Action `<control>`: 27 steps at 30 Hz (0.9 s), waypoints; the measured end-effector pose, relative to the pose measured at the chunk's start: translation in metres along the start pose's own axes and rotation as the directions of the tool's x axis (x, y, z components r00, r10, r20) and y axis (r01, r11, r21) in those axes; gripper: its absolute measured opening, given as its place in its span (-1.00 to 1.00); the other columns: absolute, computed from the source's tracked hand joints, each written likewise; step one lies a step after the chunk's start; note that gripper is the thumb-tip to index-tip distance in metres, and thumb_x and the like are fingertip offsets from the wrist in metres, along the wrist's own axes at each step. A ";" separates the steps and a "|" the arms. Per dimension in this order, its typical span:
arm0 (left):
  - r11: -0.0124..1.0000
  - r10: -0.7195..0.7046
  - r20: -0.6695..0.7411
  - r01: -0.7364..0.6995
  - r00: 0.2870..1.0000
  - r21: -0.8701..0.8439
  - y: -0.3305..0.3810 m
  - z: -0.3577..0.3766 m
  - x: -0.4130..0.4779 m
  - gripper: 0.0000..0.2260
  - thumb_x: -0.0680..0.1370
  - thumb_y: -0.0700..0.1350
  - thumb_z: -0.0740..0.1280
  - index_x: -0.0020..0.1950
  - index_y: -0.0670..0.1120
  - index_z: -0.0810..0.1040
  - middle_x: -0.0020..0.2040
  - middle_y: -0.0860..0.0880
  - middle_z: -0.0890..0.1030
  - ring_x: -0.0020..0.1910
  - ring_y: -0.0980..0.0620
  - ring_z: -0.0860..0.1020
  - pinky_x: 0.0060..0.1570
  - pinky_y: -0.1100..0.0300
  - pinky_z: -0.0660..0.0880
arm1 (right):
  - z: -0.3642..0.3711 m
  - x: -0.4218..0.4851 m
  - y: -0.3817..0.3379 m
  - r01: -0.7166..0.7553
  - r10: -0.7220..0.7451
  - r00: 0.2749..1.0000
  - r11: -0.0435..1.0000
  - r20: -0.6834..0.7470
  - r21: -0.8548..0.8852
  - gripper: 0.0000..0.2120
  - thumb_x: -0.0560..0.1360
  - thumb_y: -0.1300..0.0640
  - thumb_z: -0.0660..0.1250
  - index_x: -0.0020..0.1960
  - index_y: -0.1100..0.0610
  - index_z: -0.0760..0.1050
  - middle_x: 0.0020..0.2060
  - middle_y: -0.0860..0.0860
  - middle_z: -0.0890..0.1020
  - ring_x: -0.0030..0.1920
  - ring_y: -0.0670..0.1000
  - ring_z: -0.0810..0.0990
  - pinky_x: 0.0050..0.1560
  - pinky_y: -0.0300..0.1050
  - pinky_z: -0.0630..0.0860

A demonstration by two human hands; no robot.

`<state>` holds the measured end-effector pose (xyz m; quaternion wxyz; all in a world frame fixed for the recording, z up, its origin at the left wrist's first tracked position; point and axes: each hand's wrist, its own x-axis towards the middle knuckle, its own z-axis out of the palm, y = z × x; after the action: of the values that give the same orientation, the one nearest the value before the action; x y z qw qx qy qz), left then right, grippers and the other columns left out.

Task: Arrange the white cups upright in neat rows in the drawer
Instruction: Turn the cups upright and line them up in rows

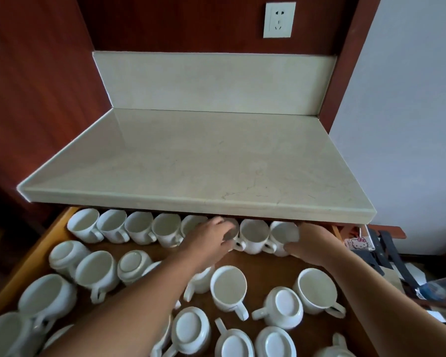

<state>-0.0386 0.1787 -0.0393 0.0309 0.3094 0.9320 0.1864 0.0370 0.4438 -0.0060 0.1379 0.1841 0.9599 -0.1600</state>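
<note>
White ceramic cups (228,287) fill your open wooden drawer (36,256), one upright row along its back edge.

That back row sits just under the lip of the pale marble counter (198,163), handles turned toward you, the cups touching side by side. Your left hand (211,240) is curled over the sixth white cup in the row (232,229), fingers wrapped across its rim and closed on it. Your right hand (312,243) cups around the last white cup at the right end (281,235), thumb against its near wall, gripping it. Nearer you, the rest stand loose and unordered, some upright, some upside down with their bases showing, well apart from the row. A white wall socket (279,19) sits on the dark red wood panel (36,73) above the counter.
</note>
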 end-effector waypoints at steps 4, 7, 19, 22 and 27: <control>0.998 -0.057 -0.055 0.056 0.997 -0.026 -0.025 -0.042 -0.023 -0.86 0.60 0.02 0.28 -0.04 0.05 0.62 -0.04 0.09 0.58 -0.02 0.03 0.59 -0.04 0.10 0.53 | -0.027 -0.011 -0.061 0.176 -0.163 0.983 0.969 0.086 -0.175 -0.67 0.51 -0.13 0.31 -0.24 0.12 0.53 -0.31 0.00 0.59 -0.26 -0.01 0.58 -0.29 -0.09 0.45; 0.989 -0.146 -0.133 0.141 0.980 -0.050 -0.055 -0.078 -0.049 -0.88 0.58 -0.02 0.32 -0.08 0.02 0.64 -0.11 0.08 0.64 -0.13 0.07 0.59 -0.11 0.11 0.53 | -0.028 -0.019 -0.123 0.365 -0.338 0.924 0.920 0.178 -0.146 -0.64 0.50 -0.16 0.34 -0.12 0.14 0.68 -0.20 0.06 0.70 -0.14 0.05 0.66 -0.11 -0.03 0.54; 0.936 -0.342 0.011 0.339 0.940 0.089 -0.262 -0.165 -0.159 -0.86 0.55 0.03 0.39 0.10 0.12 0.64 0.03 0.17 0.60 -0.01 0.13 0.57 0.01 0.09 0.56 | 0.078 -0.049 -0.352 0.511 -0.519 0.828 0.854 0.212 0.094 -0.50 0.42 -0.31 0.39 0.14 0.05 0.61 0.02 0.00 0.70 0.03 0.01 0.67 0.07 -0.07 0.58; 0.955 -0.276 0.112 0.259 0.955 0.146 -0.299 -0.160 -0.170 -0.71 0.54 0.02 0.38 0.27 0.15 0.57 0.22 0.16 0.51 0.14 0.09 0.55 0.12 0.13 0.55 | 0.116 -0.045 -0.397 0.527 -0.518 0.827 0.850 0.217 0.019 -0.43 0.44 -0.27 0.41 0.34 0.00 0.49 0.23 -0.02 0.61 0.21 0.05 0.59 0.17 -0.03 0.54; 0.970 -0.140 0.298 0.071 0.944 0.232 -0.310 -0.156 -0.170 -0.84 0.50 -0.06 0.40 0.06 0.05 0.52 0.07 0.08 0.44 -0.02 0.02 0.50 -0.07 0.04 0.55 | 0.161 -0.057 -0.428 0.447 -0.425 0.887 0.889 0.181 -0.103 -0.19 0.31 -0.31 0.47 0.42 0.03 0.33 0.31 0.04 0.51 0.30 0.14 0.54 0.20 0.05 0.53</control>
<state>-0.1035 -0.2013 -0.0180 0.1536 0.2856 0.9455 0.0300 -0.0490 -0.0086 -0.0244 0.1845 -0.0598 0.9721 -0.1322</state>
